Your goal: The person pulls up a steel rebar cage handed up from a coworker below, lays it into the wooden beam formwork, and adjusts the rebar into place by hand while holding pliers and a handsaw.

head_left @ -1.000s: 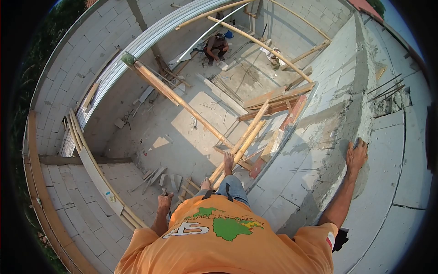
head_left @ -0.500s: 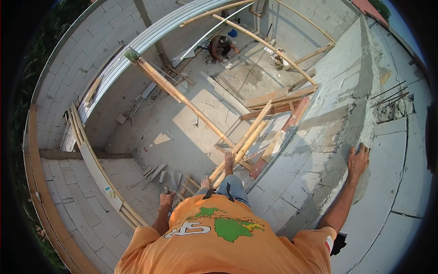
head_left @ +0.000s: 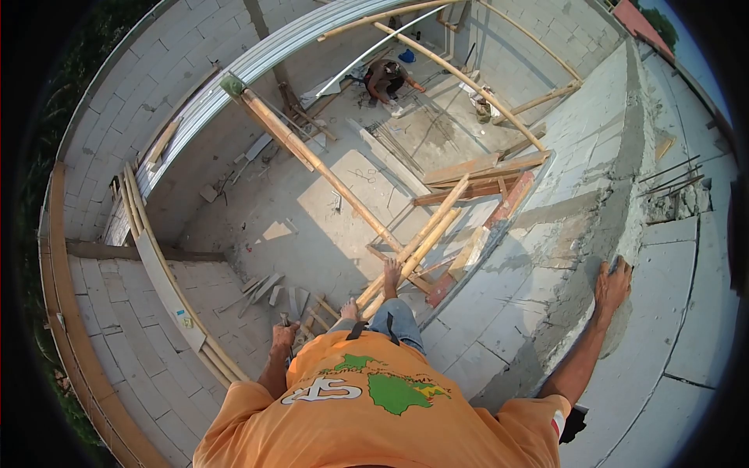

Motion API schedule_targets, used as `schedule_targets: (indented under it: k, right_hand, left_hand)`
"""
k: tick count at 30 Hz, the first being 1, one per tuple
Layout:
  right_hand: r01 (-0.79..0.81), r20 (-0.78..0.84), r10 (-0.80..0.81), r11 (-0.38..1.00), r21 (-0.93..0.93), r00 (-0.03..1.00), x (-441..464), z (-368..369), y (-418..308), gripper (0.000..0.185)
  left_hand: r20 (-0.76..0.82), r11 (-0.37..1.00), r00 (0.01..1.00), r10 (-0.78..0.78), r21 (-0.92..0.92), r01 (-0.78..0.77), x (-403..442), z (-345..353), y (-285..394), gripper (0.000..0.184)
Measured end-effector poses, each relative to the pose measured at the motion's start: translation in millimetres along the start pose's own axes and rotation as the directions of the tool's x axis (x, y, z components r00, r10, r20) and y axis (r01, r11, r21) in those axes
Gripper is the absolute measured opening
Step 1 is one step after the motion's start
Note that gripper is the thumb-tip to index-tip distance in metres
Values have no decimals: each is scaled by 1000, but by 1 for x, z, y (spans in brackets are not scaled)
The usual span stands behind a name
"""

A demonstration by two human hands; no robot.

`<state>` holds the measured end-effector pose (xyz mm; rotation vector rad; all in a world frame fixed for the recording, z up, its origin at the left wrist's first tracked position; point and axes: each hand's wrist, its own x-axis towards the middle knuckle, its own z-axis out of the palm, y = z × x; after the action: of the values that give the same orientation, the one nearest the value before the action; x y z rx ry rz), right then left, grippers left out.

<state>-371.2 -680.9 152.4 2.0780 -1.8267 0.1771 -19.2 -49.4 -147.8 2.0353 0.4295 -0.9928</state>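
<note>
Head view: has a bare foot (head_left: 392, 269) on bamboo (head_left: 434, 219) above a concrete floor (head_left: 312, 253) among block walls (head_left: 187, 47). Rests the right hand (head_left: 614, 287) on the right wall's mortar (head_left: 589, 269), grip unclear; clutches an indistinct tool (head_left: 285, 319) in the left hand (head_left: 282, 337), well apart.

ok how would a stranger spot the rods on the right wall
Find the pale block wall at the picture's right, where the right hand rests at its edge. From the hand, follow the wall up the picture to a rough, broken patch. The thin, dark rods jut out there, unlike the flat blocks beside them.
</note>
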Motion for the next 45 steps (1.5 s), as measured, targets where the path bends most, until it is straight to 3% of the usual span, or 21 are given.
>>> schedule_targets:
  k: [28,39,45]
  right_hand:
    - [1,-11,-1,1000,4,1000,1,4,3,49]
    - [18,6,-18,1000,0,1000,1,5,4,50]
    - [9,4,-9,1000,-17,1000,2,7,4,50]
  left_hand:
    - [-11,996,1000,-23,-83,22,-7,0,14,21]
    - [0,999,999,36,11,-36,1,-6,3,16]
    - [4,1000,1000,-14,5,14,0,-10,3,17]
